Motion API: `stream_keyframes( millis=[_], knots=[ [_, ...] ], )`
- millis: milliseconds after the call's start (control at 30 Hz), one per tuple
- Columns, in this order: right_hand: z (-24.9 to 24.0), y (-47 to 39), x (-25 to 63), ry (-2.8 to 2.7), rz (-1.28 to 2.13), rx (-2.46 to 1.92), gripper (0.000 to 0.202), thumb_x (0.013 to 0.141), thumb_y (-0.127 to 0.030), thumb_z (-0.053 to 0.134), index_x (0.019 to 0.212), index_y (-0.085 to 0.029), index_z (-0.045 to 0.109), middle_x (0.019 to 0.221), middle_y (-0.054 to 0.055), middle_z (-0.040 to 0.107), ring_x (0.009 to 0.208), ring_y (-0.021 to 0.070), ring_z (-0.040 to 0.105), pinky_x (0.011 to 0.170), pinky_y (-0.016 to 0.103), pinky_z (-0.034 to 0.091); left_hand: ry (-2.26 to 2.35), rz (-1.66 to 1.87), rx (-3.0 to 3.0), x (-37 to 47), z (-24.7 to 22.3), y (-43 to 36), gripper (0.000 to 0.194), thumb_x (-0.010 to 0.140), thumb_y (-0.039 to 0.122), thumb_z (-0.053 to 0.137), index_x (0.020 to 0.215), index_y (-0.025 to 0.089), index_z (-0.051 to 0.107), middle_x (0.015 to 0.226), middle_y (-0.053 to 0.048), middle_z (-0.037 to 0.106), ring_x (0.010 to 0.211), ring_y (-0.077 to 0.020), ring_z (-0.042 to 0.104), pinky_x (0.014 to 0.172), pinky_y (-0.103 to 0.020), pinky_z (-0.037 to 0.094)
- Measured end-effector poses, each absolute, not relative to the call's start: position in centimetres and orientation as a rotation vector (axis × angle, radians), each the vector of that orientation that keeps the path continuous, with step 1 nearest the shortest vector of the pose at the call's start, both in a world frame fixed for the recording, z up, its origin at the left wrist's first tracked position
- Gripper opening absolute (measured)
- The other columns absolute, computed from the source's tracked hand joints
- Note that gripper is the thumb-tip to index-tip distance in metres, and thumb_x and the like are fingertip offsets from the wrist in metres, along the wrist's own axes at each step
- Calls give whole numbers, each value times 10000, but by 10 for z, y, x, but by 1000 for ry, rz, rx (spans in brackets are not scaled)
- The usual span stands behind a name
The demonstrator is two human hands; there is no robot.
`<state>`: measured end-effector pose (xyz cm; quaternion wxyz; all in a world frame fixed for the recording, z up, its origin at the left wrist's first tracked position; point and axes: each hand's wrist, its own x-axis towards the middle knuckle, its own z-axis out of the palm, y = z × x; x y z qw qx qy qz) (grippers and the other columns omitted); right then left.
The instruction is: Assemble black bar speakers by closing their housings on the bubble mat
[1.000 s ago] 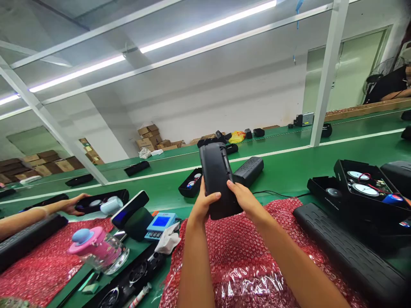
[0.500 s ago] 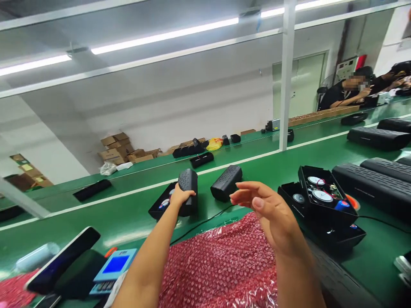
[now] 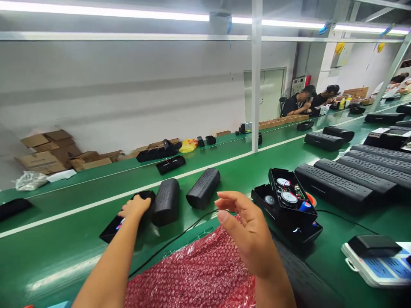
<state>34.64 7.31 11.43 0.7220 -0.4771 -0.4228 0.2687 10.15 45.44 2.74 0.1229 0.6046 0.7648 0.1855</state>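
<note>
Head view: the green bench (image 3: 64, 241) is crowded on the right by a stack of open boxes (image 3: 293, 194) and a row of long speakers (image 3: 334, 184), and it is crossed by a black cable (image 3: 181, 240). An open-topped box (image 3: 111, 226), left of two short speakers (image 3: 167, 201), is partly covered by the left hand (image 3: 136, 208); whether it is gripped cannot be told. Its long axis is slanted from near left to far right; the short speakers are pointed away, tilted slightly right. The right hand (image 3: 245, 231) is held with thumb and fingers parted above glossy, dimpled red bubble wrap (image 3: 192, 269). Black casings are rounded and slotted on top.
</note>
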Motion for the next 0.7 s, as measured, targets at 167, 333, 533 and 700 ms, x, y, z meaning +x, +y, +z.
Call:
stream_keyframes(
  millis=[167, 333, 533, 700],
  knots=[
    [114, 72, 351, -946, 565, -1042, 371, 816, -491, 670, 1114, -270, 669, 1059, 75, 669, 1049, 252, 606, 959, 474, 459, 2417, 483, 1733, 38, 4, 426, 933, 580, 693, 634, 1347, 174, 521, 1407, -307, 432, 1302, -505, 404, 993, -598, 361],
    [116, 69, 349, -978, 520, -1067, 341, 826, -474, 666, 1099, -270, 668, 1057, 69, 675, 1046, 242, 615, 936, 454, 476, 2415, 578, 1715, 25, -8, 414, 520, 621, 583, 659, 974, 203, 686, 1146, -182, 661, 1189, -424, 537, 925, -514, 455],
    [119, 62, 348, -1013, 468, -1041, 339, 827, -461, 662, 1087, -243, 666, 1028, 66, 681, 1001, 219, 623, 908, 421, 492, 2443, 702, 1673, 10, 33, 385, 221, 720, 403, 583, 753, 186, 616, 765, -71, 669, 697, -239, 631, 630, -321, 475],
    [121, 63, 342, -1072, 419, -1066, 322, 833, -441, 646, 1067, -221, 665, 992, 69, 681, 963, 211, 627, 896, 421, 497, 2417, 662, 1870, -9, 92, 325, 132, 607, 333, 640, 606, 208, 596, 609, -32, 590, 669, -248, 590, 595, -313, 394]
  ],
)
